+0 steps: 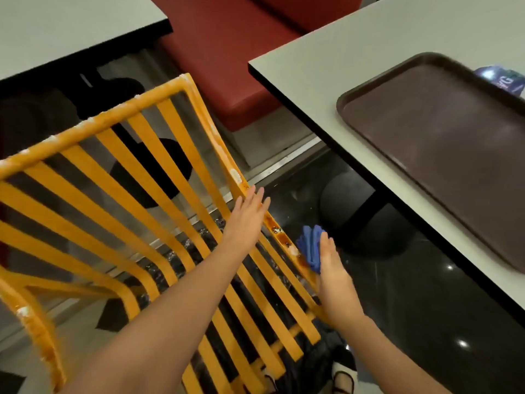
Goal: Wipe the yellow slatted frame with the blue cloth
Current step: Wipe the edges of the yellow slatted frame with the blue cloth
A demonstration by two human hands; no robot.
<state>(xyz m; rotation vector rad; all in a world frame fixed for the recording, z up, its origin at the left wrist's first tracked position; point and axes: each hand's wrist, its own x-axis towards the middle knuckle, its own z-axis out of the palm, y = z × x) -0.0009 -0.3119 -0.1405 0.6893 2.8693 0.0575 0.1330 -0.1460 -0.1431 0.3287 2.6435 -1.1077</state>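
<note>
Two hands at work: left hand (250, 211), fingers straight, steadies the yellow slatted frame (136, 194) while right hand (331, 268) presses the bunched blue cloth (309, 247) against its stained side rail.

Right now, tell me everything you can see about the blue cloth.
The blue cloth is a soft, bunched-up fabric, folded into ridges rather than spread flat. The right hand presses it with straight fingers against the outer side of the right rail of the yellow slatted frame, next to brown stains and white residue on that rail. Much of the cloth is hidden behind the hand. It hangs above the dark floor, clear of the table.
</note>
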